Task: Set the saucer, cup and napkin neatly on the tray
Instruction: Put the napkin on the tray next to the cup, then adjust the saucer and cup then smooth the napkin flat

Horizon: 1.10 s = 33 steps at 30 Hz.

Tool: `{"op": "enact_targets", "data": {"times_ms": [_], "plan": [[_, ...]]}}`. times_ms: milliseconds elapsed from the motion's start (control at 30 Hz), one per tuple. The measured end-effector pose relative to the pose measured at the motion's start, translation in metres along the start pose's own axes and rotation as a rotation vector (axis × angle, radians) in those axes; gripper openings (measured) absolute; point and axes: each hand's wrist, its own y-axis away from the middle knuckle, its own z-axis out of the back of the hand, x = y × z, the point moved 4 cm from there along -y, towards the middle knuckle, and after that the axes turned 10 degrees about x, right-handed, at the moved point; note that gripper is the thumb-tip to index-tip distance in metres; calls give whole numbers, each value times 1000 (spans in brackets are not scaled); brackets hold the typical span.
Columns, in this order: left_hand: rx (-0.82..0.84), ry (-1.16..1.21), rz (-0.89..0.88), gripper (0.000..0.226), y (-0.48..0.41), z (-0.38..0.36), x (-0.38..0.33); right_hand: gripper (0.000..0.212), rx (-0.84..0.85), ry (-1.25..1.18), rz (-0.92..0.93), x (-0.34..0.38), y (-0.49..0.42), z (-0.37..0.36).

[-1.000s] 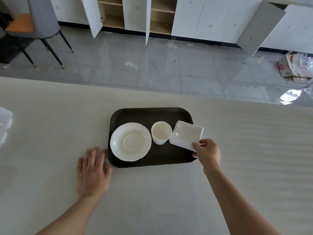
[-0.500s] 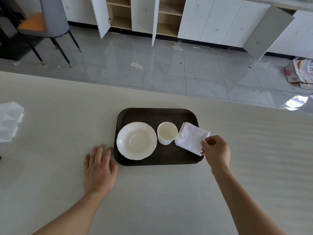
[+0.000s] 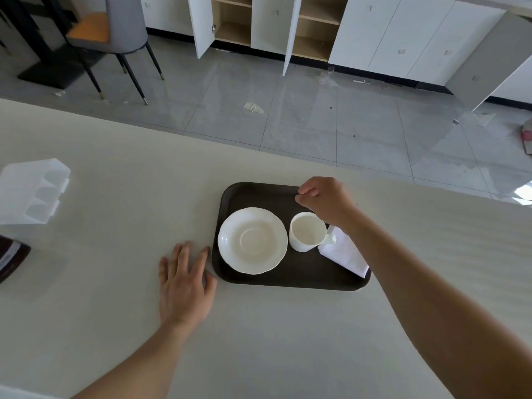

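Dark brown plastic makes up the tray [image 3: 259, 194], which sits on a pale countertop [image 3: 259, 326] with its far right corner hidden behind the right hand [image 3: 325, 203]. On the tray, a white scalloped saucer [image 3: 252, 240] lies at the left, a white cup [image 3: 306, 235] stands just beside it at its 3 o'clock, handle pointing right, and a folded white napkin [image 3: 344, 253] lies at the cup's 4 o'clock, its upper part covered by the right wrist. The right hand hovers over the tray at the cup's 12 o'clock, fingers curled loosely inward; whether they pinch anything cannot be told, and nothing shows between them. The left hand [image 3: 184, 280] lies flat and open on the countertop, fingertips touching the tray's near left edge at the saucer's 8 o'clock. At the frame's left edge sit a white moulded packing piece [image 3: 33, 191] and a dark object [image 3: 11, 257], cut off and hard to identify.
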Motion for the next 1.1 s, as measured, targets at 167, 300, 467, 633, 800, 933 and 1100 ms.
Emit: {"op": "enact_targets", "data": {"times_ms": [167, 300, 467, 633, 800, 933, 1100], "plan": [[-28, 21, -13, 53, -1, -1, 1, 18, 185, 259, 77, 21, -37, -27], [-34, 27, -15, 52, 0, 2, -1, 29, 357, 482, 112, 30, -58, -55], [-23, 27, -3, 51, 0, 4, -1, 27, 453, 606, 126, 31, -71, -78], [-23, 27, -8, 51, 2, 5, -1, 13, 421, 602, 147, 30, -74, -83], [-11, 37, -2, 51, 0, 4, -1, 17, 400, 528, 155, 29, -80, -78], [-5, 39, 2, 51, 0, 3, 0, 16, 331, 481, 144, 27, -92, -70], [19, 36, 10, 52, 0, 1, 1, 14, 293, 404, 74, 17, -105, -65]]}}
